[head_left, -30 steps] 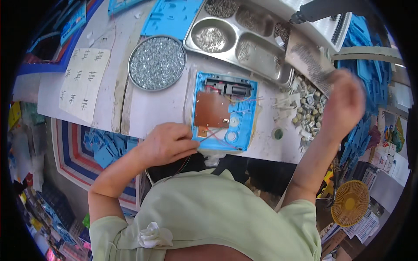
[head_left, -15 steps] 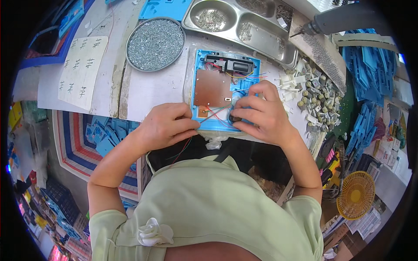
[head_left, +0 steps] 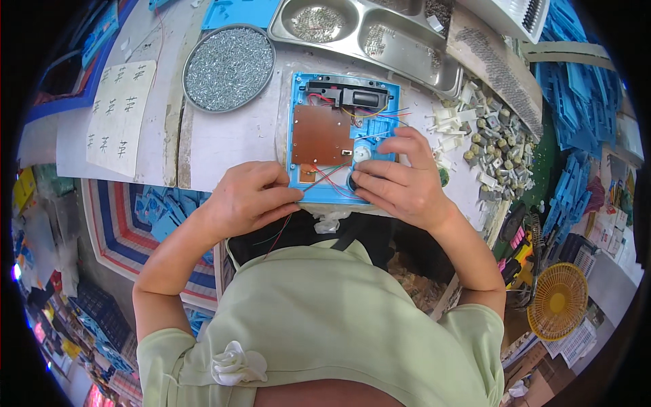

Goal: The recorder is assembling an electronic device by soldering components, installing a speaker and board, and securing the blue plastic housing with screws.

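A light-blue plastic casing (head_left: 380,142) lies open on the table in front of me. Inside it are a brown circuit board (head_left: 322,136), a black module (head_left: 366,99) along the far side, a white round part (head_left: 362,154) and thin coloured wires (head_left: 332,175). My left hand (head_left: 252,198) is at the casing's near left corner, thumb and fingers pinched on wires whose loose ends hang below the edge. My right hand (head_left: 408,178) curls over the near right side, fingertips against a dark round part (head_left: 352,181) that they mostly hide.
A round tray of small screws (head_left: 230,68) stands at the far left, beside a steel compartment tray (head_left: 339,49). Small motor-like metal parts and white pieces (head_left: 491,142) are heaped to the right. Blue plastic panels (head_left: 573,88) stack beyond; a yellow basket (head_left: 557,302) sits lower right.
The casing and table have shifted slightly left in view. The grey power screwdriver at the upper right has gone out of view. My right fingers have moved slightly; my left still pinches the wires.
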A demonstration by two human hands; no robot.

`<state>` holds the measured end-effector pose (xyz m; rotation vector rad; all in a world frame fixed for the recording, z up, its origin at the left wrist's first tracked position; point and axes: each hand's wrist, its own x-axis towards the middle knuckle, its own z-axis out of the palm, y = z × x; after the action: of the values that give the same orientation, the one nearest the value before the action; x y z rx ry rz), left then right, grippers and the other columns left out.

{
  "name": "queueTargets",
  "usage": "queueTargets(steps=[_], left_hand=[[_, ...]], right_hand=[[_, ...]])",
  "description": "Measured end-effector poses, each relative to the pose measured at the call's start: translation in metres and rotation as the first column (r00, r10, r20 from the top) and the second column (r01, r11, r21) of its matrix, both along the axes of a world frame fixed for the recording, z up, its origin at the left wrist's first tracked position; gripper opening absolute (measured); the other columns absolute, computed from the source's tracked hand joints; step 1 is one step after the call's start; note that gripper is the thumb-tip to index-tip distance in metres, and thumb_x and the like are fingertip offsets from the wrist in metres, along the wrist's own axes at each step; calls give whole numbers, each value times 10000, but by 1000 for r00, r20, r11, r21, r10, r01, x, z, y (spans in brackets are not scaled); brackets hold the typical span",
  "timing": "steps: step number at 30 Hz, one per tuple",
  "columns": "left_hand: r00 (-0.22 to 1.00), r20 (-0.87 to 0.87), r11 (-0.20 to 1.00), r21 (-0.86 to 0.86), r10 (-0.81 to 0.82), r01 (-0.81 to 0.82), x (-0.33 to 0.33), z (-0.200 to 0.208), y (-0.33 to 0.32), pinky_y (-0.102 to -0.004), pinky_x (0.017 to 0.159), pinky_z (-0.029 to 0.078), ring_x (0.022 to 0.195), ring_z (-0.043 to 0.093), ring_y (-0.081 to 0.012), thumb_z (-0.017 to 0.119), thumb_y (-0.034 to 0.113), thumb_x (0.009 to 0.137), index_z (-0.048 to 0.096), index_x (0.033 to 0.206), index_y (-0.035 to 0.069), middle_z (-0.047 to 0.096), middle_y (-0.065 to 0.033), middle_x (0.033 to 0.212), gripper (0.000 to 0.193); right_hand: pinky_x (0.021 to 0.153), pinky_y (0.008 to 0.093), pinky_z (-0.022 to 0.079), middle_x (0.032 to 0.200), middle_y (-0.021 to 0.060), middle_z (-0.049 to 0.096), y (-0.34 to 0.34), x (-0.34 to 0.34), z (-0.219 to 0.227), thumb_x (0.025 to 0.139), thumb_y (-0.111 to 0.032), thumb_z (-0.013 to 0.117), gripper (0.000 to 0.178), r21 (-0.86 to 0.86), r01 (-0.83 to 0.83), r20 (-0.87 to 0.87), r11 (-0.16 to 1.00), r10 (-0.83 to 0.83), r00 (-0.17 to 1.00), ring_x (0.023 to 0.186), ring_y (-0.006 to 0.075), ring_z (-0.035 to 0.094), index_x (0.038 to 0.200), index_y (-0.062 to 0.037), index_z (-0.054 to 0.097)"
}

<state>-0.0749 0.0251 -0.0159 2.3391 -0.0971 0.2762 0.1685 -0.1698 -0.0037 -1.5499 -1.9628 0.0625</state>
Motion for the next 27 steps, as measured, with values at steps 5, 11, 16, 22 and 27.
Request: queueTargets(steps=[5, 11, 16, 22, 27], left_hand=[[1000, -12, 1000, 18, -1, 1, -2, 2, 0, -387, 625, 510, 726, 626, -254, 849, 113, 748, 728, 985, 106, 583, -49, 856, 267], [1000, -10, 999, 28, -28, 28, 2, 4, 3, -387, 617, 504, 726, 624, -256, 845, 114, 748, 728, 987, 105, 580, -52, 855, 266], [999, -21, 997, 67, -35, 36, 7, 8, 2, -391, 602, 487, 715, 612, -262, 842, 126, 751, 723, 988, 96, 572, -56, 849, 266], [985, -172, 999, 45, -14, 22, 9, 32, -1, -405, 611, 493, 725, 615, -285, 828, 140, 772, 711, 971, 80, 582, -63, 835, 238], [996, -57, 997, 19, -71, 72, 66, 66, 34, -412, 650, 502, 748, 626, -313, 799, 111, 796, 709, 967, 56, 597, -100, 817, 201]], right_hand=[[883, 456, 453, 1020, -26, 697, -2, -3, 3, 637, -170, 856, 340, 4, 72, -21, 997, -72, 997, 995, 254, 551, 965, -130, 775], [881, 462, 441, 1055, -17, 702, -9, 0, -15, 658, -182, 866, 363, 8, 27, -62, 1000, -26, 998, 1012, 271, 529, 1009, -145, 783], [896, 445, 452, 1116, 24, 699, -13, 7, 15, 698, -168, 863, 363, -78, 82, -30, 994, -84, 996, 1012, 281, 541, 1050, -137, 777], [798, 386, 520, 911, 110, 715, -72, 82, 33, 762, -132, 819, 201, -331, 592, 127, 734, -588, 799, 834, 292, 663, 925, -34, 754], [773, 433, 504, 786, 121, 685, -61, 70, 23, 798, -233, 777, 179, -505, 588, 204, 632, -575, 792, 795, 324, 669, 826, -60, 736]])
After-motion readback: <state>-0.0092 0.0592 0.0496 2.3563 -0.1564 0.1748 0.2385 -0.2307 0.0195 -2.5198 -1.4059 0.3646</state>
